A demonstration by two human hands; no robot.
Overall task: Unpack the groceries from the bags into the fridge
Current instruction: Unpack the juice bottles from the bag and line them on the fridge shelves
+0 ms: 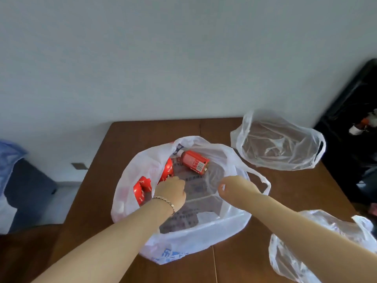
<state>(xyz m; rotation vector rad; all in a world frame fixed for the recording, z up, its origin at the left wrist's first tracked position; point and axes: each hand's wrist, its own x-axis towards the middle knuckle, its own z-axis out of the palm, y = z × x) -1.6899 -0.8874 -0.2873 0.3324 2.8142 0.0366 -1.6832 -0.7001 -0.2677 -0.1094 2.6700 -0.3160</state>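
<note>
Bags (204,237) (279,144) (285,266) three, hands (171,193) (236,185) two.

Brown wood-grain worktop (295,190), even in tone, crossed by thin seams. Centre: white translucent plastic bag (204,237) with blue printing along its near lower edge. Through its bottom shows a grey printed sheet (195,186) with faint red and blue text. Inside: red plastic bottle (193,161) with white cap and white barcode panel; red rounded package (168,170) with white markings; red folded cartons (141,189) with white lettering. Far right: colourless clear plastic bag (279,146), the brown showing through. Near right: clear crumpled plastic bag (285,260) with whitish highlights. Wrist: pale metallic link bracelet (165,201). Background: pale grey-white wall (183,58); black furniture (350,119) at right; dark blue-grey block (30,184) at left.
</note>
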